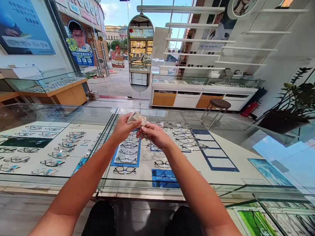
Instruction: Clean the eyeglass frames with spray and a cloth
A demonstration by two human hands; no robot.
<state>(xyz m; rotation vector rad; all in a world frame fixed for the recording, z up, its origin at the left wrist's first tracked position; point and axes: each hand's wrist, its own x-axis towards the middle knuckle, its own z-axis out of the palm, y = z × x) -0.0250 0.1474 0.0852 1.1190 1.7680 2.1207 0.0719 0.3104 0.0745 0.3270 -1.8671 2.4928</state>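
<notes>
Both hands meet above the glass display counter [142, 193]. My left hand [123, 127] is closed on a beige cloth [137, 119], which bunches up over its thumb and fingers. Close beside it, my right hand [156, 135] has its thumb and fingers pinched together at the cloth's lower edge. A small thing seems to sit between the two hands, but fingers and cloth hide its kind. Under the glass lie several eyeglasses [124, 170] on white and blue panels, directly below the hands.
More eyeglasses [52, 163] fill the left case. An oval mirror [139, 52] stands beyond the counter. Further back are white shelves [196, 40], a round stool [220, 103] and a red fire extinguisher [250, 108]. A potted plant [285, 120] stands at right.
</notes>
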